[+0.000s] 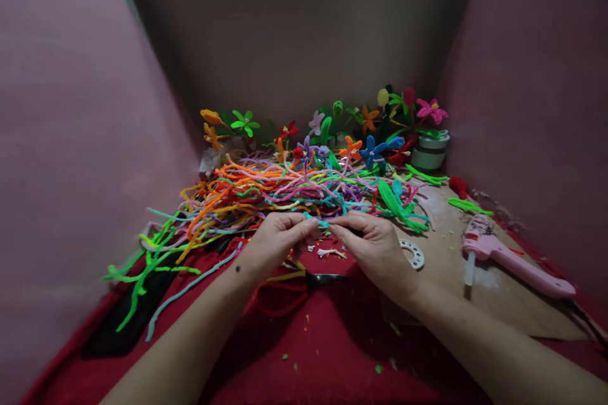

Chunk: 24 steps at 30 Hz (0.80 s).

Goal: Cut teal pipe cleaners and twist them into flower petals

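Between my two hands is a short turquoise fuzzy stem (323,224), pinched at both ends. My left hand (280,237) closes finger and thumb on its left end, and my right hand (373,243) grips the right end. Just beyond them lies a large tangled pile of colourful fuzzy stems (266,186). Small pale flower stamens (331,253) rest on the red cloth (332,354) below my fingers. Scissors with red handles (280,297) lie under and between my wrists, their dark blades pointing right.
At right, a pink glue gun (517,262) lies on a brown board (503,304), with a white perforated ring (412,254) near my right wrist. Fuzzy flowers (373,152) and a white-green pot (430,150) stand behind. A black flat object (126,323) lies at left.
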Each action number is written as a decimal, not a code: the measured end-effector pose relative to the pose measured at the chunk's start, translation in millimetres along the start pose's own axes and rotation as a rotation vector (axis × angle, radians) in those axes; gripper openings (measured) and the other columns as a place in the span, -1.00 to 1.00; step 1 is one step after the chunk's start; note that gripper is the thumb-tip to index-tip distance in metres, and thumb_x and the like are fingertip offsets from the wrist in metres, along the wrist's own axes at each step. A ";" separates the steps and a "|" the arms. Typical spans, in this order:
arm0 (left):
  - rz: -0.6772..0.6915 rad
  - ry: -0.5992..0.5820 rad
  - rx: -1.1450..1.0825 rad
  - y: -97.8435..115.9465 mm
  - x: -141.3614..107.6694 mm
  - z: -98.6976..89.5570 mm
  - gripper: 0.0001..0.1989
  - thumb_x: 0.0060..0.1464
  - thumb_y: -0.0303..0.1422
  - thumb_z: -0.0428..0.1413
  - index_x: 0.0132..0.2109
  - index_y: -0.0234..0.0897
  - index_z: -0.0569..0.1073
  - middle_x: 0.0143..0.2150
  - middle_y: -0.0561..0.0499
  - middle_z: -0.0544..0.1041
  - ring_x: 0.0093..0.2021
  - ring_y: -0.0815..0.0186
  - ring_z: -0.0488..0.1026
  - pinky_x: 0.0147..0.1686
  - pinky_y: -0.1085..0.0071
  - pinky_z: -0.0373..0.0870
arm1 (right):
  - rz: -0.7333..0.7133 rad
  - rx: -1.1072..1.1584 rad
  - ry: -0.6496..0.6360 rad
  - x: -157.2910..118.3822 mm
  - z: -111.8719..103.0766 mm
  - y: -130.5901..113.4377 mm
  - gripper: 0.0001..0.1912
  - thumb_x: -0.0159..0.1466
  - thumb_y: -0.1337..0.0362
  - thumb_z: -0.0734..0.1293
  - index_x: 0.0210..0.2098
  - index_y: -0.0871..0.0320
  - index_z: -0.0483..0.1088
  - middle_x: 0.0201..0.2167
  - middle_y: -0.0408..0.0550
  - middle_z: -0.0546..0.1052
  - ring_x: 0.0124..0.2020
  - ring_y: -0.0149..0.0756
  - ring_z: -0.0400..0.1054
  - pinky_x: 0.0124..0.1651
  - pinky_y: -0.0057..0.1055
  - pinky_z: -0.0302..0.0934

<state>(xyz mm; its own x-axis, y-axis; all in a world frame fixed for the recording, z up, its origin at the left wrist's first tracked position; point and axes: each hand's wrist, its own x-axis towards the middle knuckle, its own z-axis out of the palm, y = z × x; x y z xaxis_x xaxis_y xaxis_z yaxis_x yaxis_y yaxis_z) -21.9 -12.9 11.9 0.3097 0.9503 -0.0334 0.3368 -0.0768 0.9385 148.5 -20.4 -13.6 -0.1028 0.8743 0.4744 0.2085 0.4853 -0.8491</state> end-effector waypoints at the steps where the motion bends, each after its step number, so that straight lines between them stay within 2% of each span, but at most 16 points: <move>1: 0.010 -0.083 0.178 1.6 -2.4 -5.1 -0.70 0.00 -0.16 0.05 -0.49 -0.30 0.43 -0.61 0.09 0.34 -0.59 0.43 0.25 -0.60 0.52 0.11 | 0.023 0.011 0.013 0.6 -0.6 0.1 -0.85 0.15 0.36 0.29 -0.37 0.12 0.52 -0.45 -0.12 0.54 -0.40 -0.35 0.39 -0.30 -0.43 0.24; 3: 0.054 -0.279 0.579 2.1 -8.3 -13.3 -0.80 -0.10 -0.21 0.13 -0.48 -0.27 0.45 -0.59 0.09 0.38 -0.56 0.39 0.28 -0.57 0.50 0.08 | 0.063 0.026 0.046 1.8 -2.0 0.7 -0.87 0.13 0.35 0.31 -0.40 0.13 0.53 -0.47 -0.12 0.55 -0.41 -0.35 0.40 -0.31 -0.43 0.25; 4: 0.064 -0.319 0.770 1.2 -11.2 -15.9 -0.85 -0.16 -0.25 0.17 -0.47 -0.25 0.45 -0.57 0.08 0.41 -0.55 0.37 0.29 -0.58 0.49 0.06 | 0.078 0.035 0.063 2.3 -2.8 1.2 -0.88 0.12 0.34 0.32 -0.41 0.13 0.53 -0.47 -0.11 0.55 -0.41 -0.34 0.40 -0.30 -0.42 0.25; 6: 0.076 -0.338 1.040 -2.2 -16.5 -18.4 -0.88 -0.20 -0.32 0.18 -0.42 -0.23 0.45 -0.47 0.04 0.46 -0.49 0.32 0.34 -0.56 0.47 0.06 | 0.102 0.058 0.089 3.4 -4.3 2.3 -0.90 0.10 0.33 0.34 -0.43 0.13 0.53 -0.46 -0.11 0.56 -0.39 -0.32 0.41 -0.29 -0.41 0.25; 9: 0.090 -0.325 1.190 -7.9 -21.2 -18.2 -0.90 -0.14 -0.40 0.10 -0.36 -0.24 0.42 -0.37 -0.02 0.47 -0.43 0.29 0.37 -0.51 0.44 0.10 | 0.142 0.097 0.111 5.1 -5.9 2.7 -0.91 0.07 0.31 0.36 -0.46 0.14 0.52 -0.47 -0.10 0.56 -0.40 -0.31 0.41 -0.29 -0.39 0.25; 13: 0.144 -0.362 1.202 -13.2 -23.0 -19.1 -0.88 -0.11 -0.48 0.01 -0.37 -0.24 0.40 -0.38 -0.02 0.46 -0.42 0.29 0.36 -0.49 0.43 0.11 | 0.230 0.161 0.131 8.9 -7.1 1.9 -0.90 0.04 0.27 0.37 -0.47 0.15 0.53 -0.52 -0.11 0.54 -0.45 -0.33 0.37 -0.35 -0.39 0.22; 16: 0.118 -0.354 1.140 -12.5 -22.7 -24.2 -0.89 -0.04 -0.42 -0.03 -0.40 -0.24 0.39 -0.46 0.01 0.43 -0.51 0.34 0.29 -0.52 0.44 0.07 | 0.290 0.212 0.149 12.5 -9.5 2.5 -0.90 0.02 0.27 0.38 -0.48 0.16 0.52 -0.56 -0.12 0.51 -0.50 -0.38 0.32 -0.40 -0.41 0.19; 18: 0.075 -0.347 1.029 -7.9 -22.2 -30.9 -0.84 0.02 -0.33 -0.05 -0.39 -0.25 0.40 -0.47 0.02 0.42 -0.52 0.36 0.26 -0.52 0.46 0.09 | 0.313 0.232 0.159 14.9 -12.4 2.9 -0.90 0.00 0.28 0.39 -0.47 0.17 0.52 -0.55 -0.13 0.51 -0.49 -0.39 0.31 -0.39 -0.42 0.18; 19: 0.063 -0.381 0.943 -4.5 -22.1 -35.2 -0.83 0.03 -0.30 -0.05 -0.36 -0.25 0.40 -0.45 0.02 0.42 -0.49 0.36 0.27 -0.51 0.48 0.11 | 0.312 0.235 0.165 16.0 -14.3 2.9 -0.90 0.00 0.29 0.39 -0.47 0.17 0.52 -0.54 -0.12 0.51 -0.49 -0.39 0.31 -0.38 -0.41 0.18; 22: 0.020 -0.462 0.688 6.0 -22.4 -49.7 -0.82 0.02 -0.30 -0.01 -0.27 -0.26 0.42 -0.41 0.04 0.42 -0.44 0.37 0.28 -0.50 0.52 0.13 | 0.278 0.207 0.180 18.7 -20.0 1.6 -0.91 0.01 0.31 0.38 -0.47 0.17 0.51 -0.53 -0.12 0.51 -0.46 -0.39 0.32 -0.33 -0.40 0.19; 24: -0.005 -0.448 0.590 9.5 -23.6 -57.2 -0.83 -0.02 -0.31 0.04 -0.25 -0.26 0.42 -0.41 0.05 0.41 -0.44 0.38 0.27 -0.51 0.53 0.13 | 0.256 0.192 0.193 19.9 -23.0 0.3 -0.93 0.01 0.31 0.37 -0.49 0.17 0.51 -0.54 -0.13 0.51 -0.47 -0.39 0.32 -0.34 -0.40 0.18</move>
<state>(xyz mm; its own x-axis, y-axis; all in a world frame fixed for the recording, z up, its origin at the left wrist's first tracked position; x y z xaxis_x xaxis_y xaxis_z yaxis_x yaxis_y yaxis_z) -76.8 -18.8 41.2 0.5975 0.7465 -0.2927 0.7220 -0.3421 0.6014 168.9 -3.1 0.9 0.1183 0.9581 0.2609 0.0151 0.2609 -0.9652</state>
